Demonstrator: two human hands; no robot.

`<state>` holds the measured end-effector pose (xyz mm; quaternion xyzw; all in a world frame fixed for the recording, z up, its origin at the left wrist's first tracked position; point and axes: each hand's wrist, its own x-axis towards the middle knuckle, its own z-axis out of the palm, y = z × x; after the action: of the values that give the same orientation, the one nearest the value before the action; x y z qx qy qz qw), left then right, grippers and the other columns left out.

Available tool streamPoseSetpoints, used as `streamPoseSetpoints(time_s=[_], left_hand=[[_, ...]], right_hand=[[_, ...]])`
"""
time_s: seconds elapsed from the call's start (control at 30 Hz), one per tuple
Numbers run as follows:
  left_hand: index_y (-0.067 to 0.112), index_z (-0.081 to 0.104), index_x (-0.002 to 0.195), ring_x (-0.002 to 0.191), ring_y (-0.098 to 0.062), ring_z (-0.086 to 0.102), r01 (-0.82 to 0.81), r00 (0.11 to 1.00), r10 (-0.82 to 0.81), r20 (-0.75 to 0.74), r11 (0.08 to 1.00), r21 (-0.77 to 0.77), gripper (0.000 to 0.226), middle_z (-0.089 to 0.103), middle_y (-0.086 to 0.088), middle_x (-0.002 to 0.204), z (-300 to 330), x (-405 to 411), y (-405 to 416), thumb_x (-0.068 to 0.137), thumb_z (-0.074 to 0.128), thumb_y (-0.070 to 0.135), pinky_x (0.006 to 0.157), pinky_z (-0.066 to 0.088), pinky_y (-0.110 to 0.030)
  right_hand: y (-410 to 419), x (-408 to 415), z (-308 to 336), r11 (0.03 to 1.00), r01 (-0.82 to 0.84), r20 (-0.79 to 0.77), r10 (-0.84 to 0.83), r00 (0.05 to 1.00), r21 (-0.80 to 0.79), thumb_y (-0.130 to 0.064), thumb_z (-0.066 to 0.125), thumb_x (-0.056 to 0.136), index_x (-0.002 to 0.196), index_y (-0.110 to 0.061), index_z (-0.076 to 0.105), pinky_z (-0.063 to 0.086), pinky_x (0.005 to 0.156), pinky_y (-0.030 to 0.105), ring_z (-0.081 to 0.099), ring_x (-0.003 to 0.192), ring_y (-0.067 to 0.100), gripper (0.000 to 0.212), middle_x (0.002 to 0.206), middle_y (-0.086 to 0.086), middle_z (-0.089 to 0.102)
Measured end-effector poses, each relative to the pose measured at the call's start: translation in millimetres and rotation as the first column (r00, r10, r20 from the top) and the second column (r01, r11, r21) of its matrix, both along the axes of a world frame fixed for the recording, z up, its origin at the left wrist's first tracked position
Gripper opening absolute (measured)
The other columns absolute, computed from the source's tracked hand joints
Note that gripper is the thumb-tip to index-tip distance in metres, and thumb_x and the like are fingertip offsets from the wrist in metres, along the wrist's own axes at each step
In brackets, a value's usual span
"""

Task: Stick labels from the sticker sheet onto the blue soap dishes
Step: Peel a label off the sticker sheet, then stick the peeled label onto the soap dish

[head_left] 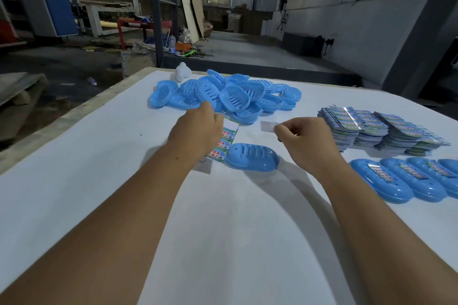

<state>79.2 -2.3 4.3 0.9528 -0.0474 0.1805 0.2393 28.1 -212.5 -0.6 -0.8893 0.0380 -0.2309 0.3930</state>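
One blue soap dish [252,157] lies upside down on the white table [223,230] between my hands. A sticker sheet [224,141] lies just left of it, partly under my left hand [195,129], which rests on the sheet with its fingers hidden from view. My right hand [302,134] pinches a small pale label [267,127] above and right of the dish. A heap of unlabelled blue soap dishes [223,96] sits behind the hands.
Stacks of sticker sheets [376,129] lie at the right. A row of labelled blue dishes [406,181] sits at the right edge. A small white object [183,75] stands at the table's far edge. Workshop floor and clutter lie beyond.
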Motion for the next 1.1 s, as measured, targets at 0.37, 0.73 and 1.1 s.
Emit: streamPoseSetpoints(time_s=[0.37, 0.73, 1.1], left_hand=[[0.01, 0.067, 0.083, 0.069, -0.018, 0.059, -0.015, 0.999, 0.007, -0.053, 0.99, -0.144, 0.024, 0.067, -0.003, 0.075, -4, -1, 3, 0.086, 0.06, 0.033, 0.061, 0.05, -0.035], [0.027, 0.078, 0.076, 0.06, 0.002, 0.056, 0.255, 0.867, -0.472, -0.162, 0.697, -0.67, 0.02, 0.067, 0.018, 0.066, -1, -24, -39, 0.089, 0.069, 0.039, 0.063, 0.044, -0.024], [0.022, 0.076, 0.08, 0.063, -0.006, 0.053, 0.17, 0.918, -0.372, -0.141, 0.688, -0.706, 0.027, 0.064, 0.011, 0.068, 7, -23, -33, 0.089, 0.069, 0.046, 0.06, 0.042, -0.021]], right_hand=[[9, -4, 0, 1.0, 0.027, 0.005, -0.027, 1.0, 0.005, -0.032, 0.063, 0.077, 0.065, -0.014, 0.068, 0.043, 0.051, 0.023, 0.051, 0.05, 0.001, 0.022, 0.058, -0.009, 0.066], [13, -4, -1, 0.998, -0.046, 0.09, 0.042, 0.995, 0.04, -0.034, 0.07, 0.076, 0.058, -0.017, 0.062, 0.038, 0.053, 0.025, 0.045, 0.046, 0.002, 0.027, 0.048, -0.015, 0.056], [8, 0, 1, 0.997, -0.053, 0.081, 0.049, 0.996, 0.053, -0.039, 0.071, 0.088, 0.065, -0.028, 0.075, 0.042, 0.057, 0.025, 0.049, 0.051, 0.002, 0.026, 0.062, -0.013, 0.068]])
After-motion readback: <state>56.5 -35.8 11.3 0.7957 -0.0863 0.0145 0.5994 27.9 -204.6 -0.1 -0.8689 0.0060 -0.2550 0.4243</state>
